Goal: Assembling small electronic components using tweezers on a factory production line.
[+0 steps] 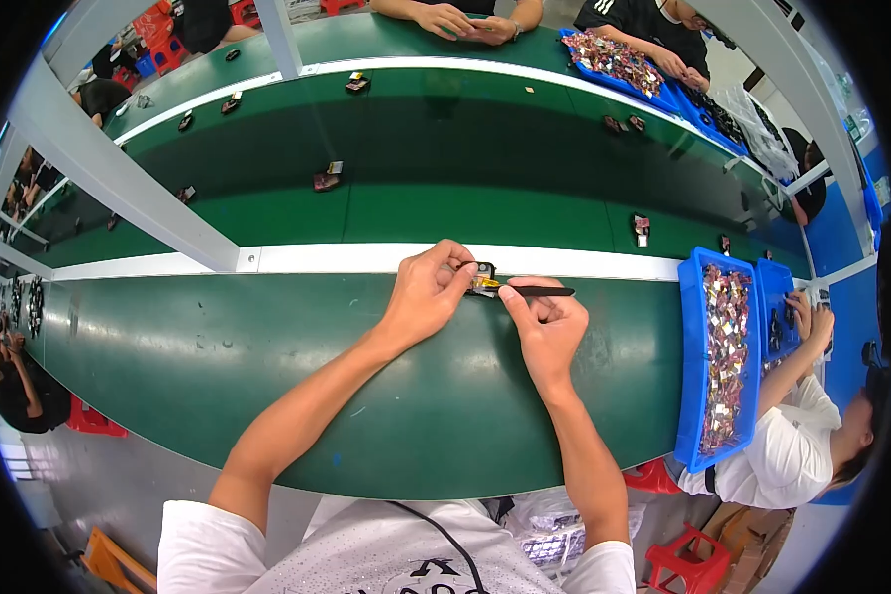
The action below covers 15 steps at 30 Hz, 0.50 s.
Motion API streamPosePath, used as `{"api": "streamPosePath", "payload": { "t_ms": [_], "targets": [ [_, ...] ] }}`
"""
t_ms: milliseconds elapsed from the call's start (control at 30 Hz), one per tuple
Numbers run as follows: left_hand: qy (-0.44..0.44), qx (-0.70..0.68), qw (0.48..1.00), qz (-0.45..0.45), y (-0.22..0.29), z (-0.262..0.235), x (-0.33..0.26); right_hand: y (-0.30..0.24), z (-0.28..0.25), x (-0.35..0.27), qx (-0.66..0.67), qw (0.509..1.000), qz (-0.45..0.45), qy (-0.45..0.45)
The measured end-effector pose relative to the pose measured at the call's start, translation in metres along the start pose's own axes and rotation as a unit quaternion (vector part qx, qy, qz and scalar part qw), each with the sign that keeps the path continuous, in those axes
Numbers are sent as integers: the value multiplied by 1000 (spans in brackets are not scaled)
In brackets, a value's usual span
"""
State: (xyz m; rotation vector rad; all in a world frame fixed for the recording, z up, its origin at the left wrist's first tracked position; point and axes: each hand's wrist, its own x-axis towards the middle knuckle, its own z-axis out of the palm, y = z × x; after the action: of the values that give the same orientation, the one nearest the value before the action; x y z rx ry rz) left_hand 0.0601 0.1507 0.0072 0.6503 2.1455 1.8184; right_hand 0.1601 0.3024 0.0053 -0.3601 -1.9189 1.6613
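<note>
My left hand (430, 296) is closed on a small black electronic part (484, 270) with a yellow piece (487, 284) on it, held just over the near bench by the white rail. Between the thumb and fingers of my right hand (549, 325) is a slim black stick-like tool (546, 291), lying nearly level. Its left end meets the yellow piece. The fingertips partly hide the part, and whether the tool has one tip or two is too small to tell.
A blue bin (691, 376) full of small reddish parts stands to my right, beside a co-worker (792, 436). Beyond the white rail (584, 262), several small parts, such as one dark red part (328, 178), lie on the green belt (416, 213). A slanted white post (119, 158) rises at left.
</note>
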Motion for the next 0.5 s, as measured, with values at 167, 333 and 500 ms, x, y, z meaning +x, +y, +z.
{"api": "streamPosePath", "payload": {
  "t_ms": [167, 333, 500],
  "targets": [
    [4, 4, 999, 47, -5, 2, -1, 1, 3, -1, -29, 1000, -6, 11],
    [-13, -16, 1000, 20, 2, 3, -3, 6, -2, 2, -10, 999, 26, -16],
    [-39, -59, 997, 8, 3, -2, -3, -11, -3, 5, 94, 987, 126, -38]
  ]
}}
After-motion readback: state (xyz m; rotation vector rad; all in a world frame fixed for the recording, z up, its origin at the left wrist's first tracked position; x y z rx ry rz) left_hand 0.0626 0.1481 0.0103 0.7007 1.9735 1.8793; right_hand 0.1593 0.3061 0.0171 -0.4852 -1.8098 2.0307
